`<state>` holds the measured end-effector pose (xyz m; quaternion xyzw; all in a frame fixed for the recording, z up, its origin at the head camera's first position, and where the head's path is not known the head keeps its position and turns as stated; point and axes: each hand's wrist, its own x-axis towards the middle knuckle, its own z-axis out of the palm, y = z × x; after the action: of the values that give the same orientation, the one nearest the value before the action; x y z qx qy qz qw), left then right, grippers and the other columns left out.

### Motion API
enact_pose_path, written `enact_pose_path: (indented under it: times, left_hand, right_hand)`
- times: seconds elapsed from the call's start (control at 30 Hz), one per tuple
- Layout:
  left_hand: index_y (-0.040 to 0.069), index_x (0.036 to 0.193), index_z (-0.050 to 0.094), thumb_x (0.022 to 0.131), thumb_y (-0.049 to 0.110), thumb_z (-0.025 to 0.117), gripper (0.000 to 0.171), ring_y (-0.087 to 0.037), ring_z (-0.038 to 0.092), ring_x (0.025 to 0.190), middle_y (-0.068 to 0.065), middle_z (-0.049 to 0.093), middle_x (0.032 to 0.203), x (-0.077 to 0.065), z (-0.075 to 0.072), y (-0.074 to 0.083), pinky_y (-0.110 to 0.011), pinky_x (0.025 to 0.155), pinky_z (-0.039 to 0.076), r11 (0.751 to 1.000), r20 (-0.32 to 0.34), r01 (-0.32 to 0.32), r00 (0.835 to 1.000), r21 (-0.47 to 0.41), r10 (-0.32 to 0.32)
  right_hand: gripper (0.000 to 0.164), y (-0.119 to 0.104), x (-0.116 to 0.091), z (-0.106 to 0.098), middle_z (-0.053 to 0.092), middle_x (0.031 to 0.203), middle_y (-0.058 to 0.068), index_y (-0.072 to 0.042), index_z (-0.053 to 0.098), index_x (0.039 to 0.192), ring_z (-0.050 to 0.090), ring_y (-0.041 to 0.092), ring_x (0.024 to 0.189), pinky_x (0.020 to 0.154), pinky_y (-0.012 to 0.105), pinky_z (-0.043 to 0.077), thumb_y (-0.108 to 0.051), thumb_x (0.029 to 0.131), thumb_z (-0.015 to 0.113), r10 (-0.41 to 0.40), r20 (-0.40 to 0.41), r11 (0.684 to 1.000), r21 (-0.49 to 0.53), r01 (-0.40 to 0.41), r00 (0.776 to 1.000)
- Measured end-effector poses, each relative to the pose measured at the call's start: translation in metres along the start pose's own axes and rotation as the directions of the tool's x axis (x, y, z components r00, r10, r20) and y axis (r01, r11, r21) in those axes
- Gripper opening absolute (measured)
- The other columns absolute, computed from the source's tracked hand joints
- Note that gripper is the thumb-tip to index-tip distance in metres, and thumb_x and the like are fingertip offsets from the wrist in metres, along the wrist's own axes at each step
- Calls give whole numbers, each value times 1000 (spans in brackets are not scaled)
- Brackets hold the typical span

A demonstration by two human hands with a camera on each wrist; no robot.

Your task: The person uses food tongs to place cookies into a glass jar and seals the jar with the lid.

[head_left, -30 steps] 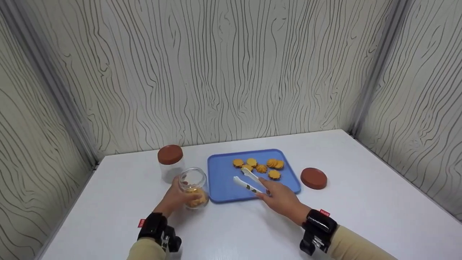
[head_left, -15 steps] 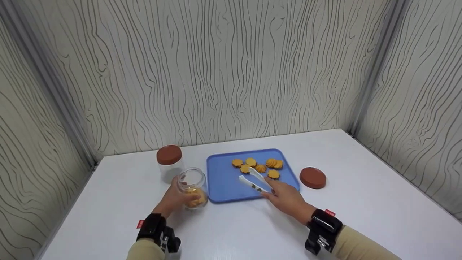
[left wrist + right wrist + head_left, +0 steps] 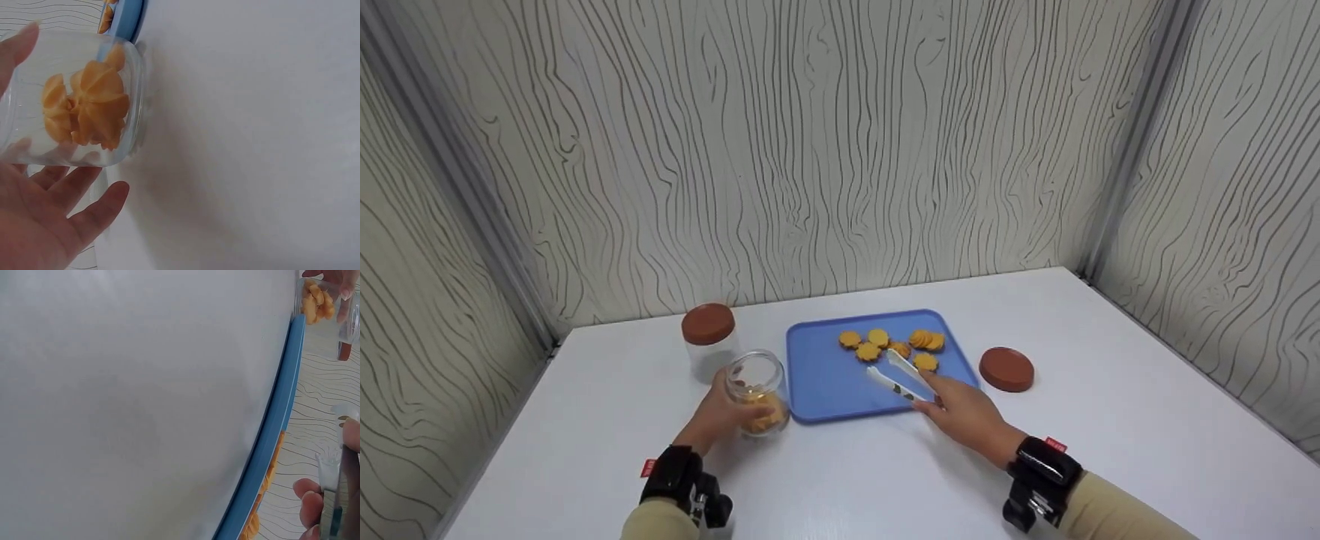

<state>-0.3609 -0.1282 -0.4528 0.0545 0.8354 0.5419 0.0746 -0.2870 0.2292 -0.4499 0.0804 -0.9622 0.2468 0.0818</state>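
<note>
My left hand (image 3: pixel 724 415) grips an open clear jar (image 3: pixel 34 50) standing on the table left of the blue tray. Several fluted golden cookies (image 3: pixel 95 107) lie in its bottom. My thumb is on one side of the jar and my fingers are on the other. My right hand (image 3: pixel 966 415) holds white tongs (image 3: pixel 898 384) over the tray (image 3: pixel 825 390). The tong tips stand apart with nothing visible between them. One tip overlaps a ridged cookie (image 3: pixel 901 349) in the head view; whether it touches cannot be told. Several more cookies (image 3: pixel 868 352) lie about the tray's far half.
Behind the held jar stands a second clear jar (image 3: pixel 712 360) with a brown lid (image 3: pixel 709 323) on it. A loose brown lid (image 3: pixel 1006 369) lies on the white table (image 3: pixel 840 487) right of the tray. Wood-grain patterned panels (image 3: pixel 825 150) enclose the table's back and sides.
My right hand and the tongs have shifted right across the tray, away from the left-hand cookies, the tips still apart. My left hand and its jar have stayed in place.
</note>
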Motion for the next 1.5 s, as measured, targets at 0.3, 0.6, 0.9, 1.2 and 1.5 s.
enact_pose_path:
  times: [0.3, 0.6, 0.9, 1.2, 1.5]
  left_hand:
    - [-7, 147, 16, 74, 21, 85, 104, -42, 38, 130, -31, 41, 139, -1, 0, 0, -55, 109, 29, 1000, 0, 0, 1000, 9, 0]
    - [-8, 147, 17, 73, 20, 85, 104, -43, 37, 131, -31, 41, 139, -1, 0, 0, -55, 109, 28, 1000, -2, -4, 1000, 7, 4]
    - [-6, 148, 15, 74, 21, 84, 105, -43, 35, 133, -31, 38, 142, -1, 1, 1, -56, 110, 27, 1000, 7, 11, 1000, 3, -11]
    - [-1, 151, 9, 73, 34, 86, 115, -42, 31, 133, -31, 29, 148, 0, 0, 0, -60, 110, 23, 992, 22, 116, 993, 46, -117]
    - [-2, 151, 10, 74, 29, 85, 112, -43, 31, 134, -31, 30, 147, -1, 0, 0, -59, 111, 23, 995, 19, 98, 995, 27, -99]
  right_hand:
    - [53, 9, -4, -3, 50, 78, -2, 2, 54, 135, 48, 16, 75, 66, 36, 41, -23, 91, 68, 10, -30, 1000, -17, -11, 999]
    - [54, 19, -6, -6, 59, 88, 5, 3, 53, 136, 49, 18, 77, 68, 37, 42, -24, 91, 67, 29, -38, 999, -35, -30, 999]
    - [54, 25, -6, -10, 41, 67, -2, 2, 53, 136, 44, 15, 67, 60, 33, 37, -25, 91, 67, 45, -48, 998, -48, -48, 998]
    - [52, 31, -3, -8, 62, 84, 8, 5, 57, 131, 51, 17, 71, 63, 40, 46, -23, 89, 70, 43, -86, 995, -82, -50, 995]
    - [53, 36, 0, -11, 66, 108, 20, 8, 55, 131, 60, 24, 83, 72, 47, 50, -21, 89, 69, 59, -84, 993, -100, -67, 995]
